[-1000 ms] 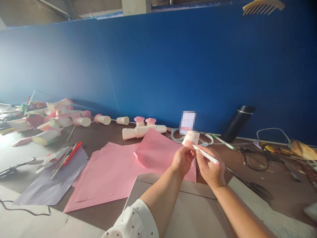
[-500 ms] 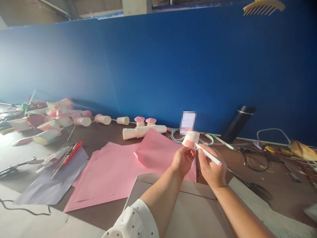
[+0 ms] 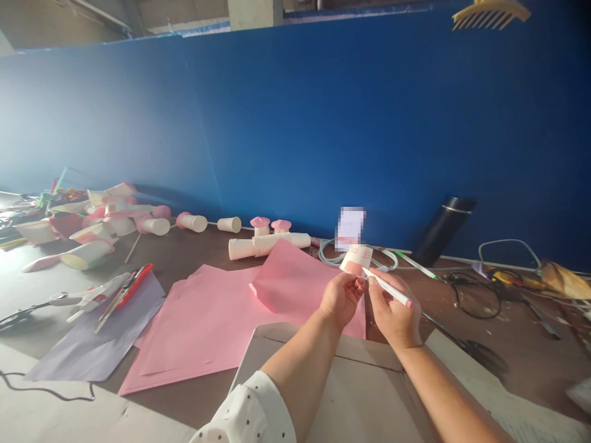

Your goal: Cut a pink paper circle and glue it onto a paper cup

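Note:
A white paper cup [image 3: 357, 258] with pink marks drawn on its side is tilted above the table. My left hand [image 3: 340, 299] is closed on its lower edge. In my right hand [image 3: 396, 311] is a white marker with a pink end [image 3: 390, 289], its tip at the cup's pink patch. Below and left of my hands lie sheets of pink paper [image 3: 207, 326], one of them curled up at its edge. Behind them rests a long stack of nested paper cups [image 3: 272, 245] on its side.
Left are scissors [image 3: 78, 298], a red-handled cutter [image 3: 133, 286], grey paper [image 3: 101, 344] and a heap of pink and white cups [image 3: 106, 215]. At right stand a black bottle [image 3: 443, 231], tangled cables [image 3: 475, 295] and a green-tipped marker [image 3: 415, 264]. A blue partition [image 3: 300, 123] rises behind.
The marker in my right hand has shifted very slightly left, its tip still at the cup. The rest looks the same.

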A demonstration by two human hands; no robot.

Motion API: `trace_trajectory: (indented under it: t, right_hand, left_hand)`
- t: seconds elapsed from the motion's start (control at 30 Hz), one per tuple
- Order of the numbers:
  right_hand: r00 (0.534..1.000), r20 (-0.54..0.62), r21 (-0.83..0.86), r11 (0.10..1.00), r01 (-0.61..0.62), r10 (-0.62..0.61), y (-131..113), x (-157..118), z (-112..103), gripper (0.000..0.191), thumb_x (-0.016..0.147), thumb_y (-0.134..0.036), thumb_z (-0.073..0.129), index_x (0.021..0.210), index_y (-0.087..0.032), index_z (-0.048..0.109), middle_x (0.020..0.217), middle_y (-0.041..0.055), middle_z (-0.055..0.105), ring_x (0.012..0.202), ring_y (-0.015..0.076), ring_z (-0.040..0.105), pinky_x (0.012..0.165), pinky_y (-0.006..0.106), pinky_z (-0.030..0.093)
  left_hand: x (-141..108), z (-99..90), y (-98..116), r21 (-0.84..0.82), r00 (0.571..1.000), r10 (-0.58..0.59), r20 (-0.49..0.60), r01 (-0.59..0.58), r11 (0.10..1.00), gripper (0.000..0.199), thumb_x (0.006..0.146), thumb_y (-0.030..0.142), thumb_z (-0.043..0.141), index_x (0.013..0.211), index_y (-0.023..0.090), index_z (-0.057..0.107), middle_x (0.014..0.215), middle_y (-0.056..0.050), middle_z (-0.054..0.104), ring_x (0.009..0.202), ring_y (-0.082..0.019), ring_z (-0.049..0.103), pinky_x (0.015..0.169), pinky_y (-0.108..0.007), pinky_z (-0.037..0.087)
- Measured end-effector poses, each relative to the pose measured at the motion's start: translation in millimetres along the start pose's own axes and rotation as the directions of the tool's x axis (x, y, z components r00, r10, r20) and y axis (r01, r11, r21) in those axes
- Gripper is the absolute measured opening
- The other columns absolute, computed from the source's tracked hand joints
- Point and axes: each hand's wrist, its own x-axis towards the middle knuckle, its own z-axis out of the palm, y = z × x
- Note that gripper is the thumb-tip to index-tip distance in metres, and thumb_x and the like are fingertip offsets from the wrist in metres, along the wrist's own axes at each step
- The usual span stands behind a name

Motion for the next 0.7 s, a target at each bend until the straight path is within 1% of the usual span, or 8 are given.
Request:
trace_trajectory:
  t: [0.1, 0.27, 0.4, 0.5, 0.7]
  right_hand:
    - [1.000, 0.013, 0.013, 1.000, 0.011, -0.011, -1.1, 0.7, -0.7, 0.019, 0.088, -0.021, 0.059, 0.103, -0.015, 0.068, 0.091, 0.0107, 0.071, 0.083, 0.0207, 0.067, 0.076, 0.032, 0.054]
    - [1.000, -0.006, -0.007, 1.000, 0.011, -0.011, -1.2, 0.7, -0.8, 0.019, 0.088, -0.022, 0.058, 0.103, -0.015, 0.068, 0.091, 0.0110, 0.071, 0.083, 0.0210, 0.067, 0.075, 0.033, 0.054]
    - [0.999, 0.036, 0.036, 0.999, 0.001, -0.002, -0.2, -0.4, -0.5, 0.019, 0.088, -0.022, 0.058, 0.103, -0.016, 0.068, 0.093, 0.0102, 0.072, 0.086, 0.0212, 0.067, 0.078, 0.034, 0.054]
    - [0.999, 0.037, 0.049, 0.999, 0.004, -0.006, -0.7, -0.2, -0.5, 0.019, 0.087, -0.021, 0.059, 0.103, -0.017, 0.068, 0.093, 0.0097, 0.072, 0.087, 0.0212, 0.067, 0.078, 0.034, 0.054]
    - [0.999, 0.024, 0.047, 0.998, 0.029, -0.031, -3.2, 1.2, -1.8, 0.017, 0.087, -0.021, 0.059, 0.101, -0.017, 0.068, 0.091, 0.0098, 0.071, 0.084, 0.0211, 0.067, 0.077, 0.034, 0.054]
  left_hand:
    - [0.5, -0.2, 0.2, -0.003, 1.000, 0.004, 0.014, -0.004, 1.000, 0.007, 0.070, 0.006, 0.057, 0.065, 0.008, 0.061, 0.063, -0.006, 0.056, 0.062, -0.010, 0.054, 0.068, -0.021, 0.048]
    - [-0.4, 0.5, 0.6, 0.004, 1.000, -0.005, 0.004, 0.005, 1.000, 0.008, 0.070, 0.006, 0.057, 0.064, 0.008, 0.061, 0.063, -0.006, 0.056, 0.062, -0.010, 0.054, 0.068, -0.021, 0.048]
    - [-0.8, 0.9, 0.1, 0.036, 1.000, 0.004, 0.012, -0.005, 0.999, 0.004, 0.068, 0.007, 0.059, 0.066, 0.009, 0.061, 0.064, -0.005, 0.056, 0.063, -0.010, 0.054, 0.070, -0.022, 0.047]
    - [-0.8, 0.6, -1.1, 0.064, 0.999, 0.027, 0.045, -0.030, 0.998, 0.002, 0.068, 0.009, 0.062, 0.070, 0.009, 0.062, 0.067, -0.004, 0.056, 0.065, -0.010, 0.054, 0.072, -0.022, 0.046]
    - [-2.2, -0.4, -2.6, 0.157, 0.987, 0.078, 0.138, -0.100, 0.983, 0.015, 0.065, 0.018, 0.073, 0.071, 0.011, 0.062, 0.073, -0.004, 0.058, 0.071, -0.012, 0.056, 0.078, -0.025, 0.044]
